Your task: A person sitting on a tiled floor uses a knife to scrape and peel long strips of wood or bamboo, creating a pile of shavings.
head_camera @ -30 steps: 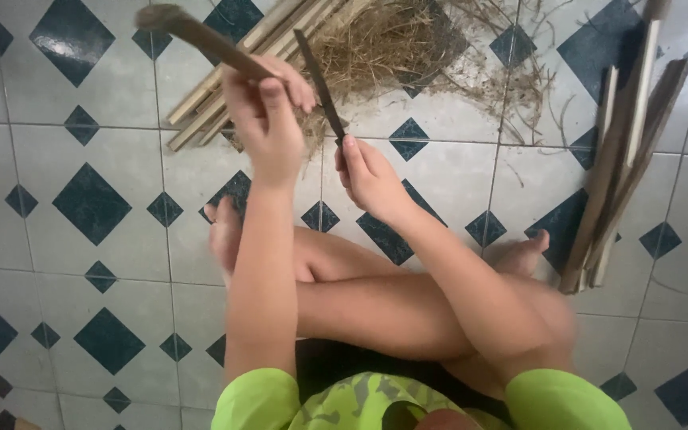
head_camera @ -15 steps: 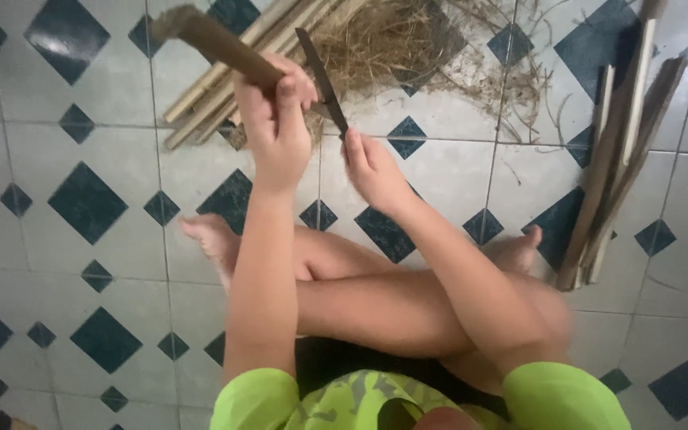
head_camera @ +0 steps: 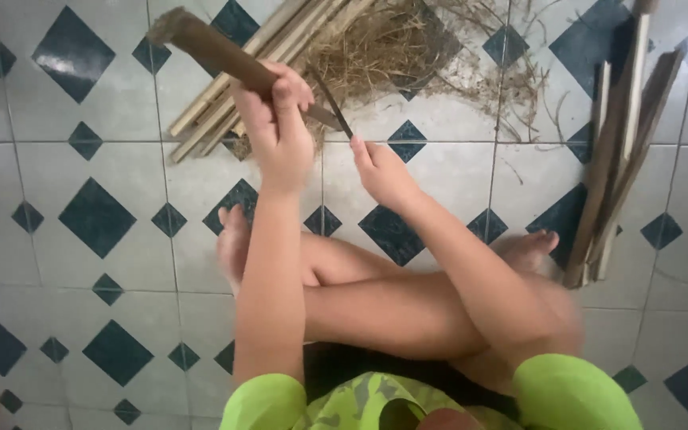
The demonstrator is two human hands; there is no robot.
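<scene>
Head view: seated person paring a brown bamboo strip with a dark blade, on a white floor tiled with dark diamonds.

Left hand [head_camera: 280,131]: closed in a fist round the long brown bamboo strip [head_camera: 209,49], whose free end rises up and outward from the grip. Right hand [head_camera: 382,171]: lies just beside and below the left fist, fingers curled toward the thin dark blade [head_camera: 330,102]; whether it grips the blade's handle I cannot tell. Blade meets the strip just past the left fist. Beyond the grip: a bundle of pale split bamboo slats [head_camera: 232,99] and a heap of dry straw-coloured shavings [head_camera: 392,48]. Well off past the right hand: a stack of darker brown bamboo slats [head_camera: 619,151]. Step judged: shaving the strip; the next stroke calls for a firm left hold and a blade drawn away from the fingers.
</scene>
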